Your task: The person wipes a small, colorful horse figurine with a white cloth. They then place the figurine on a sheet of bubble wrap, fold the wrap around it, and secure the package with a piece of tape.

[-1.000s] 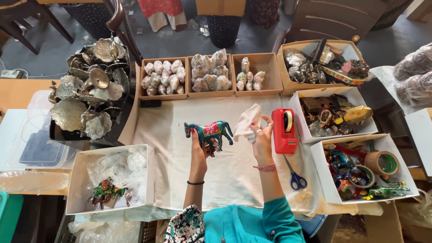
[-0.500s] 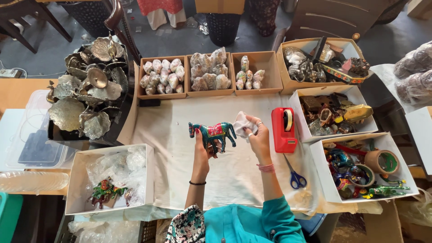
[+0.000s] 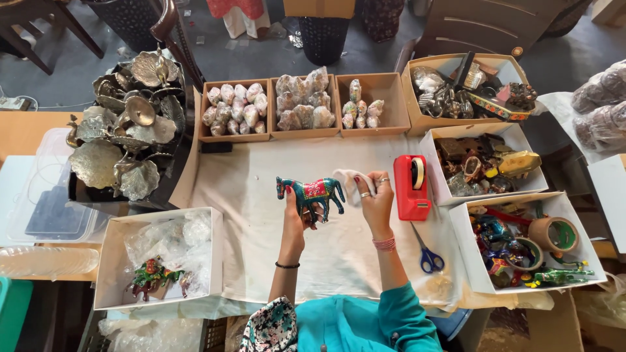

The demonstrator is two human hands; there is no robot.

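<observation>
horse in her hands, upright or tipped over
Upright. The horse is held off the cloth with legs down and head at the left; the left hand grips it from below, the right hand holds a white wipe.

Worktop (image 3: 26, 133) wooden, centre covered by white cloth (image 3: 261, 195). Grey floor (image 3: 72, 78) beyond far edge. Dark wooden chair (image 3: 39, 19) top left; black mesh bin (image 3: 324, 36) top centre. Even, diffuse light.

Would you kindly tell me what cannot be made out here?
- Head view: horse figurine legs, partly hidden by left hand.
- White cloth: its end hidden inside right hand.
- Wrapped pieces in middle wooden tray: too small to identify.
</observation>
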